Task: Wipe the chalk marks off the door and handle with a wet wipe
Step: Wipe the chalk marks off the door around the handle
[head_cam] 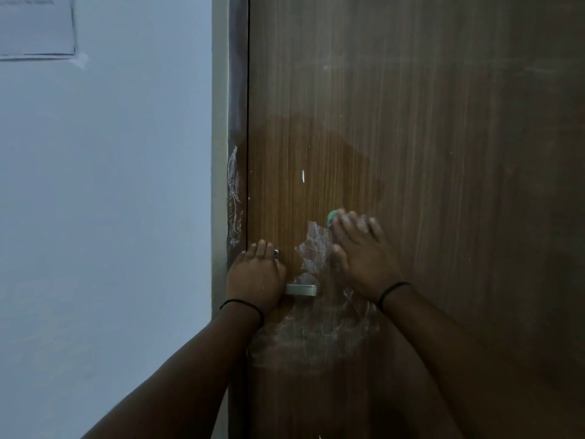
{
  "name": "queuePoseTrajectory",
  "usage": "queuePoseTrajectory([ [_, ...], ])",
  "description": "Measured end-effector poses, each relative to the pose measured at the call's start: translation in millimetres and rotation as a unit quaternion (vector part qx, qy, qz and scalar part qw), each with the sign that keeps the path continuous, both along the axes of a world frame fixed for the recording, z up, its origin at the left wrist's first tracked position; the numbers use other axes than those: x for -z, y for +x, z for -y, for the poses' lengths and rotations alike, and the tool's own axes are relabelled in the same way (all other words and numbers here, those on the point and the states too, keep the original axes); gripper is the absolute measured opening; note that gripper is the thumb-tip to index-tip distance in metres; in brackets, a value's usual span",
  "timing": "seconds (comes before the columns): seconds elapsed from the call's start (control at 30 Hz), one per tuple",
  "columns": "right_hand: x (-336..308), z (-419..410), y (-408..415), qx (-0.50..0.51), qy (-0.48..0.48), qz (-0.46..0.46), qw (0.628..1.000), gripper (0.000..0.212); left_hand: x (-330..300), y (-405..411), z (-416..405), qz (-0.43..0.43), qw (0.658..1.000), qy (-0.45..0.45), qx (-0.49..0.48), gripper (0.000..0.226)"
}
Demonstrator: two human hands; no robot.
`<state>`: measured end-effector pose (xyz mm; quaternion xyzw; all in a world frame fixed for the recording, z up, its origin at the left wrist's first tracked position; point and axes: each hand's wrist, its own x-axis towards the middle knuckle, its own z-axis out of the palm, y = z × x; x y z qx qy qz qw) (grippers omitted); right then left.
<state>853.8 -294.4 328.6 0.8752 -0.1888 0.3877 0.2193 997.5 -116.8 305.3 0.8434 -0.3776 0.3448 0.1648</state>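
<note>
A brown wood-grain door (411,137) fills the right of the head view. My left hand (255,275) is closed around the metal handle (302,289) near the door's left edge, covering most of it. My right hand (364,251) presses a green wet wipe (333,217) flat against the door, above and right of the handle; only a corner of the wipe shows past my fingertips. White chalk marks (316,331) smear the door around and below the handle. A darker, wet-looking patch (316,172) spreads above the handle. More chalk scribbles (234,198) run down the dark door frame.
A pale blue wall (104,201) lies left of the frame, with a sheet of paper (36,25) stuck at the top left. A small white fleck (303,175) sits on the door above the handle.
</note>
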Motion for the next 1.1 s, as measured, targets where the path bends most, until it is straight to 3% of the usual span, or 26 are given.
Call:
queuePoseTrajectory([
  [0.13, -36.2, 9.0, -3.7, 0.009, 0.055, 0.077, 0.995, 0.060, -0.3, -4.5, 2.5, -0.004, 1.000, -0.009, -0.005, 0.051],
  [0.37, -7.4, -34.1, 24.2, -0.037, -0.022, -0.053, 0.998, 0.059, 0.7, -2.2, -0.2, -0.010, 1.000, -0.012, 0.004, 0.051],
  [0.63, -12.1, -19.7, 11.1, 0.008, 0.015, 0.019, 1.000, 0.060, 3.2, -2.1, 0.7, -0.008, 1.000, -0.020, 0.009, 0.051],
  [0.87, 5.6, -35.9, 28.6, -0.050, -0.069, -0.109, 0.990, 0.057, 3.8, 3.3, -3.3, 0.009, 0.999, -0.023, 0.023, 0.050],
  [1.1, 3.9, -32.9, 29.4, -0.027, -0.044, -0.054, 0.997, 0.060, 8.5, 1.5, -3.3, -0.003, 0.999, -0.029, 0.034, 0.051],
])
